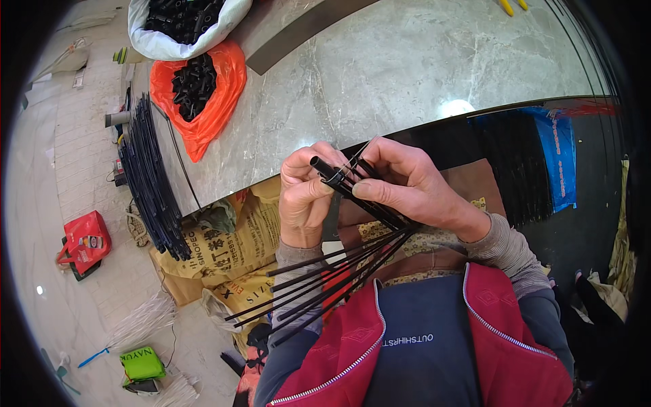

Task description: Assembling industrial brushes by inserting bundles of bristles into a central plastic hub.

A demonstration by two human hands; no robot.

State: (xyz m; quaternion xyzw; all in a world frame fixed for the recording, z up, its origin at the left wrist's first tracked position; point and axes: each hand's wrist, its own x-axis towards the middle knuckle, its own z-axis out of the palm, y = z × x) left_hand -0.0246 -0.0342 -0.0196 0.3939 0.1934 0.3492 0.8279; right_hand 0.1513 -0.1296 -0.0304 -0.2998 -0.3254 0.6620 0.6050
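Observation:
My left hand (303, 197) pinches a short black tube (325, 169) at the top of a bundle of thin black rods (319, 281). My right hand (407, 182) grips the same bundle just beside it, fingers wrapped round the rods. The rods fan out downward and to the left over my lap. Both hands are held in front of the edge of a grey marble table (407, 68).
On the table lie an orange bag (203, 88) and a white bag (180, 27), both holding small black parts. A stack of long black rods (152, 183) leans off the table's left edge. Brown sacks (230, 251), a red bag (85, 241) and a green packet (141, 363) lie on the floor.

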